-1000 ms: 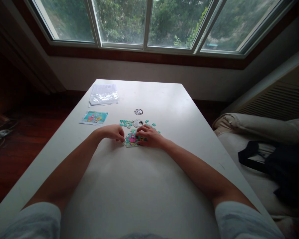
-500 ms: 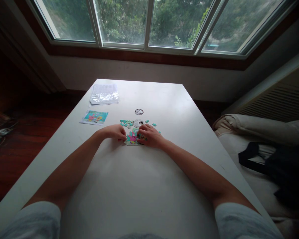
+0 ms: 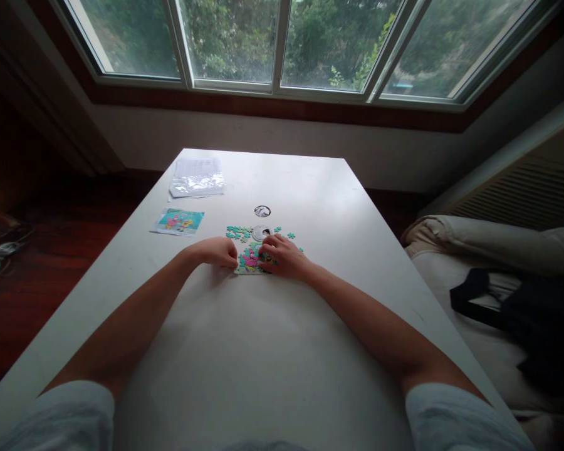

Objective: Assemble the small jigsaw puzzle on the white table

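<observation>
A partly assembled jigsaw puzzle (image 3: 250, 260) with a pink figure on teal lies on the white table in front of me. At its lower left corner, my left hand (image 3: 222, 252) is closed, thumb and fingertips pinching a small pale puzzle piece (image 3: 237, 271) against the edge. My right hand (image 3: 284, 255) rests over the puzzle's right side with fingers bent and apart, covering part of the picture. Loose teal puzzle pieces (image 3: 235, 232) lie just beyond, beside a round clear-and-silver item (image 3: 261, 233) whose kind I cannot make out.
A picture card (image 3: 181, 222) with the pink and yellow figures lies left of the puzzle. Behind it is a clear plastic bag with paper (image 3: 197, 177). A dark round-edged disc (image 3: 262, 212) sits farther back. Right of the table (image 3: 272, 338), a dark bag (image 3: 512, 307) lies on a pale sofa.
My left hand has shifted slightly, its fingers more tightly curled, and the puzzle's lower left edge now reaches a little farther left. My right hand has stayed in place.
</observation>
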A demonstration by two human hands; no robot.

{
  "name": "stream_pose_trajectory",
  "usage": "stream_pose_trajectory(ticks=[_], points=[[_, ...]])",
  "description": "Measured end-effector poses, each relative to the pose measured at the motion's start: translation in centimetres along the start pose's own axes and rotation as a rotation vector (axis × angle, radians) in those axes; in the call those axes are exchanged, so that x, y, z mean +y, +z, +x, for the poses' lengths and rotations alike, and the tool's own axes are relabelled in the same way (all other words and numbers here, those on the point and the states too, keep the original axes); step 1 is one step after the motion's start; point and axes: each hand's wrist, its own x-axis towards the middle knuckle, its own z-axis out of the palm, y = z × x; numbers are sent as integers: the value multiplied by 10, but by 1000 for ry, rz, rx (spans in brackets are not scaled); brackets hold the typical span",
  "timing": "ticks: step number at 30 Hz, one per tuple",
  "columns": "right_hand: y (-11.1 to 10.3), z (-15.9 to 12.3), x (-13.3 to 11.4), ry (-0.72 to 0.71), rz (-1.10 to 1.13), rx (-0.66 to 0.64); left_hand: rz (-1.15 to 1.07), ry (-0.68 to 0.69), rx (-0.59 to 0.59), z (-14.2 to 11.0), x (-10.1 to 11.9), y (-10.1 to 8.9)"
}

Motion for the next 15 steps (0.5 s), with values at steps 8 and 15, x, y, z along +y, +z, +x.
stream_pose_trajectory(ticks=[8,15], points=[[0,-1,1,2,3,-18,181,-28,-20,-5,8,-5],[0,0,1,6,1,-23,258,-32,-8,-4,9,-2]])
